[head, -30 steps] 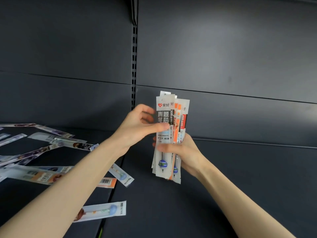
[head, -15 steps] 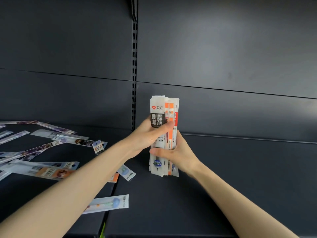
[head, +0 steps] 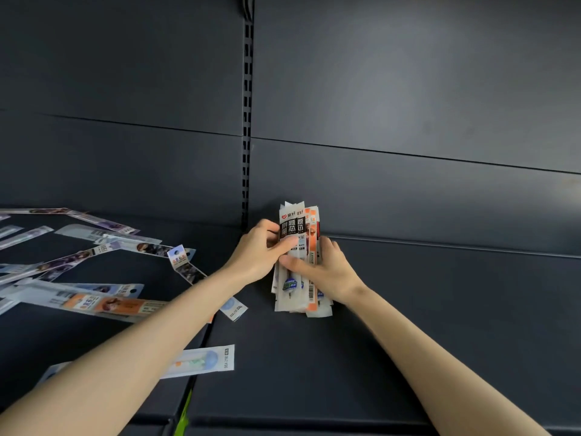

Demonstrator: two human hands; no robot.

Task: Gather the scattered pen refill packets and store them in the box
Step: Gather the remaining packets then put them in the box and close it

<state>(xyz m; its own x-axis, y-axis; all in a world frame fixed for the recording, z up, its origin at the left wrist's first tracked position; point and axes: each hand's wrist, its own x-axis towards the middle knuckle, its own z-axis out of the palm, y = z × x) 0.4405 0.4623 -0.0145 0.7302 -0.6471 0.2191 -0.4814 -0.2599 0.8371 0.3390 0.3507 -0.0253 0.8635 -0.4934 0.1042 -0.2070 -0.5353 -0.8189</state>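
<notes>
Head view: at frame centre, left grip (head: 261, 253) and right grip (head: 327, 272) both clasp an upright bundle of refill packets (head: 297, 225) on the shelf (head: 408, 309); loose packets (head: 107, 305) lie scattered at left.

Front packet (head: 290, 229) of the bundle (head: 292, 302) reads 爱好 beside a red heart at its twelve o'clock end, with 刷题笔芯 white on black below. Code on the loose packet (head: 201, 361) at seven o'clock is illegible.

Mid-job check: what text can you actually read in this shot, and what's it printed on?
"爱好": top of the front packet in the held bundle.
"刷题笔芯": black band on that packet.
Code on the near loose packet: blurred.
Print on the scattered packets at left: too small.
</notes>
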